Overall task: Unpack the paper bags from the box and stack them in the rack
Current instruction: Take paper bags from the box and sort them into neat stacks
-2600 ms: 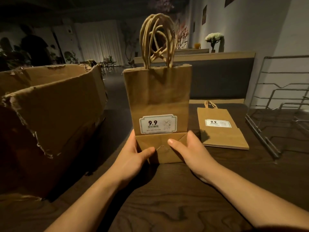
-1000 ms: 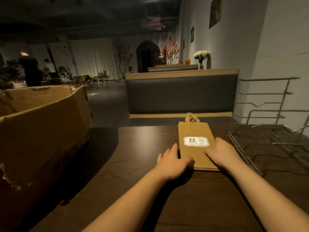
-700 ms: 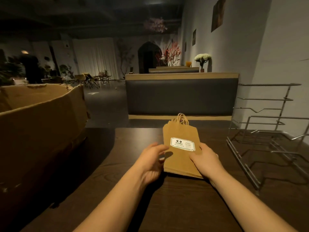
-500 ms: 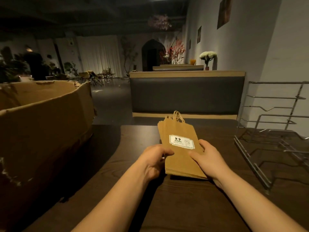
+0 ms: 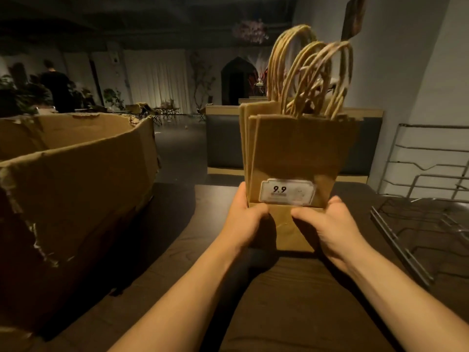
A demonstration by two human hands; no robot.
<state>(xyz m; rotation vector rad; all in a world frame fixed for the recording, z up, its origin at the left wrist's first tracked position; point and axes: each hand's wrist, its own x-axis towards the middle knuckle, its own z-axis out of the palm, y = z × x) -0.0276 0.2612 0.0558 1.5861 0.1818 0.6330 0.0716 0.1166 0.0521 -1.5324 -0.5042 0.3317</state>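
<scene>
A bundle of flat brown paper bags (image 5: pixel 299 153) with twisted rope handles and a white "9.9" label stands upright on its bottom edge on the dark wooden table (image 5: pixel 291 301). My left hand (image 5: pixel 245 219) grips the bundle's lower left side, thumb across the front. My right hand (image 5: pixel 330 222) grips the lower right side the same way. The torn cardboard box (image 5: pixel 76 194) sits at the left, its inside hidden. The wire rack (image 5: pixel 426 204) stands at the right edge of the table with nothing visible in it.
A padded bench back (image 5: pixel 223 143) runs behind the table. A grey wall rises at the right. Far back in the dim room are a person (image 5: pixel 57 87), plants, chairs and white curtains.
The bundle lay flat on the table a second ago. Both hands took it by the sides, lifted it and stood it upright, handles now pointing up close to the camera.
</scene>
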